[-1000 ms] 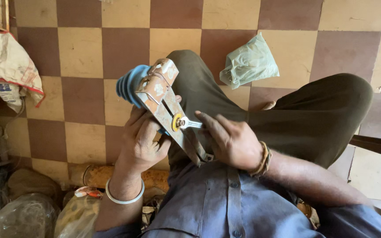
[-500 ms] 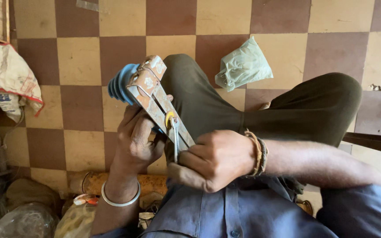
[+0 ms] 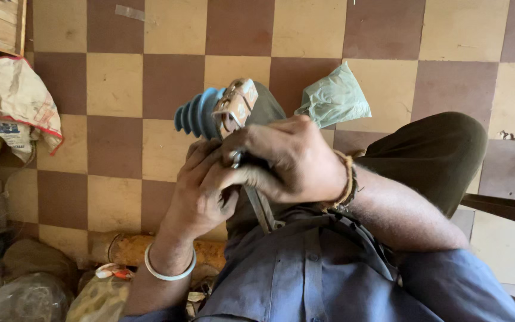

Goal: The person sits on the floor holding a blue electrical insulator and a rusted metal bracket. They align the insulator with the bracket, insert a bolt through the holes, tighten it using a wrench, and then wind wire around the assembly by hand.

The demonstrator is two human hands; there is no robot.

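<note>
Both hands clamp one assembly held above the lap — left hand (image 3: 201, 194) underneath, right hand (image 3: 284, 161) over the flat, worn metal tool (image 3: 261, 209). A ribbed blue rubber boot (image 3: 196, 113) projects above the fingers. Checkered tile floor (image 3: 120, 83) — crumpled green bag (image 3: 335, 98) nearby.

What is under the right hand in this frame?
The right hand covers the middle of a flat metal part, gripped with the left hand. Its blue ribbed end shows; the covered stretch cannot be seen.
</note>
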